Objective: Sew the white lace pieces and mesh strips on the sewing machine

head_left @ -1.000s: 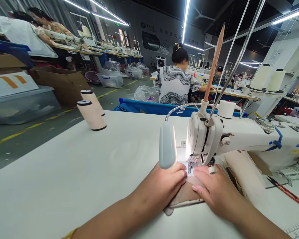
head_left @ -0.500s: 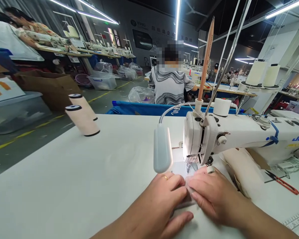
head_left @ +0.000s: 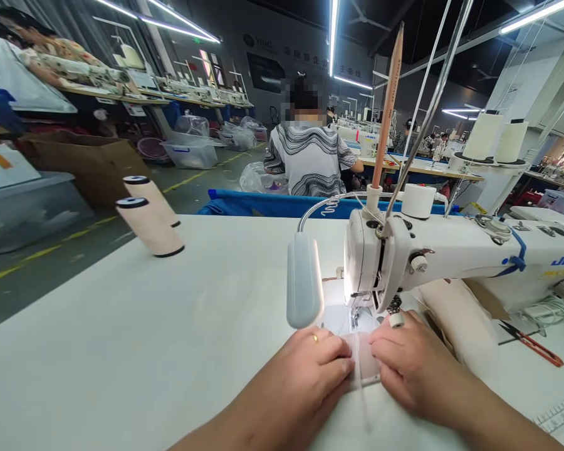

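Note:
A small piece of sheer pale fabric [head_left: 366, 360] lies in front of the presser foot [head_left: 355, 318] of a white sewing machine [head_left: 371, 263]. A thin light strip runs down its middle toward me. My left hand [head_left: 313, 369], with a ring on one finger, has its fingers curled and pressed together on the fabric's left edge. On the right edge sit the bent fingers of my right hand [head_left: 407, 360], just below the machine head. Both thumbs are mostly hidden. A grey lamp [head_left: 304, 282] hangs just beyond my left hand.
Two thread cones [head_left: 153, 228] stand at the table's left edge. Right of the machine head lie a beige cloth bundle [head_left: 458, 322], red-handled thread snips [head_left: 531, 344] and a clear ruler [head_left: 561, 410]. A person [head_left: 310, 156] sits ahead, beyond a blue cloth [head_left: 258, 205].
My hands have moved apart, the right one to the right, uncovering the fabric and its middle strip. My left thumb, stretched out before, is now tucked in. The person ahead appears farther left.

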Action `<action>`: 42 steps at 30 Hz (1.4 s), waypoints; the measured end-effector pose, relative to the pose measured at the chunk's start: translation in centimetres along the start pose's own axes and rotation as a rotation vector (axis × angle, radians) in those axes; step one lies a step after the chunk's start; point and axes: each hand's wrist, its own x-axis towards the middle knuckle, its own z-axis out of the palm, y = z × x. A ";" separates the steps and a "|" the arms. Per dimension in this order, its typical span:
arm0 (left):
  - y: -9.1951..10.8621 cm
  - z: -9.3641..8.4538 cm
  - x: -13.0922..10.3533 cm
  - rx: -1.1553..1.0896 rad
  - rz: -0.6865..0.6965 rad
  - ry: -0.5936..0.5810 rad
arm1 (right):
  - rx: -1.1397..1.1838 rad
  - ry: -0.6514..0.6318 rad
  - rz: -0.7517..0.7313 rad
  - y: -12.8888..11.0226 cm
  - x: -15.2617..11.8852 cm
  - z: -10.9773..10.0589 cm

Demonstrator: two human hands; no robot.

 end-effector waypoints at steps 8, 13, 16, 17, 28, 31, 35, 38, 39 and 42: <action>-1.5 1.9 -0.7 0.004 0.022 0.084 | 0.001 0.038 0.021 -0.2 0.0 -0.3; -1.6 2.2 -1.0 0.050 -0.004 0.068 | -0.010 0.060 0.012 -0.1 0.1 -0.1; -1.7 2.1 -0.8 0.064 -0.016 0.061 | -0.021 0.066 0.006 0.0 0.3 0.1; -1.7 2.1 -0.7 0.068 -0.017 0.061 | -0.023 0.065 0.007 0.0 0.3 0.1; -2.4 2.1 -0.2 0.086 -0.034 0.064 | -0.037 0.085 0.052 0.5 0.4 0.3; -2.2 1.9 -0.3 0.083 -0.052 0.066 | -0.028 0.124 0.047 0.5 0.2 0.4; -1.3 2.2 -0.7 0.043 0.006 0.094 | -0.016 0.094 -0.062 0.3 -0.2 0.2; -0.9 2.6 -1.0 -0.001 0.041 0.126 | 0.003 0.014 -0.105 0.0 -0.3 0.0; -0.9 2.6 -1.0 -0.003 0.040 0.128 | 0.006 0.001 -0.100 0.0 -0.2 0.0; -1.2 2.5 -1.0 0.031 0.020 0.119 | 0.007 -0.004 -0.079 0.0 -0.1 0.1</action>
